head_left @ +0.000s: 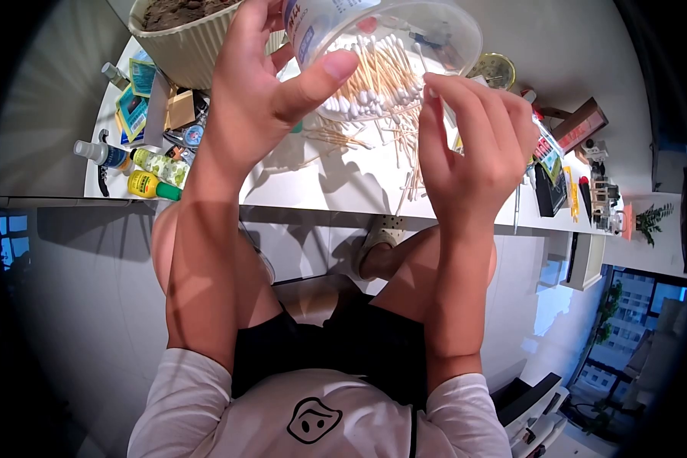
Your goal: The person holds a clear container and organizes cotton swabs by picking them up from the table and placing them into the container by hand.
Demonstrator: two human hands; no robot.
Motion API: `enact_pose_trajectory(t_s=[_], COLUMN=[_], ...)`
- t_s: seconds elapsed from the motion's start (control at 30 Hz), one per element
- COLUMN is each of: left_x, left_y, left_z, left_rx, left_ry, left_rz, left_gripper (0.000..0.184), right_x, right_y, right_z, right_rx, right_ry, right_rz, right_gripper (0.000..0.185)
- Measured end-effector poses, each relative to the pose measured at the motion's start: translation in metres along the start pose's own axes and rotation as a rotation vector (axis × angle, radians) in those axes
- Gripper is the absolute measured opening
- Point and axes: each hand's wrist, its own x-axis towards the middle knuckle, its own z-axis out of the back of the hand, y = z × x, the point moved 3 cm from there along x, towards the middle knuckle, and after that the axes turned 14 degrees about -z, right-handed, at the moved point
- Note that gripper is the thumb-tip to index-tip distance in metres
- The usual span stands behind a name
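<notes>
Head view shows swabs [378, 70] beside the right hand [477, 133], one perhaps pinched.

I can't read a single word or number for certain from here. The label [305, 38] on the clear tub [456, 46] carries print, sideways and blurred; the yellow bottle's [143, 184] lettering is too small for me. On the white shirt [229, 427] I see only a black-outlined emblem [314, 420] with two dark dots.

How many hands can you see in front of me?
2: the left hand holds the clear tub of cotton swabs; the right hand is at the tub's right side. No others show.
</notes>
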Motion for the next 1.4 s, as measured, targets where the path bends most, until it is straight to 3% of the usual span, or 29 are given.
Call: enact_pose_trajectory(t_s=[0.37, 0.43, 0.53, 0.67, 0.87, 1.4], left_x=[-0.001, -0.001, -0.001, -0.003, -0.003, -0.002], left_y=[0.004, 0.005, 0.005, 0.007, 0.009, 0.008], left_z=[0.003, 0.003, 0.001, 0.001, 0.002, 0.000], left_rx=[0.014, 0.024, 0.002, 0.009, -0.019, -0.024], left_ry=[0.029, 0.019, 0.012, 0.010, 0.012, 0.005], left_rz=[-0.011, -0.026, -0.038, -0.026, -0.050, -0.045], left_gripper=[0.093, 0.092, 0.091, 0.089, 0.090, 0.090], right_x=[0.000, 0.001, -0.001, -0.011, -0.020, -0.021], right_y=[-0.002, 0.001, -0.004, -0.011, -0.006, -0.005], right_z=[-0.006, -0.006, -0.002, -0.002, -0.009, -0.011], right_rx=[-0.147, -0.195, -0.089, 0.061, 0.150, 0.137], right_ry=[-0.010, 0.078, 0.088, 0.064, 0.213, 0.202], right_rz=[-0.174, -0.188, -0.248, -0.209, -0.187, -0.190], right_gripper=[0.019, 0.025, 0.022, 0.023, 0.021, 0.020])
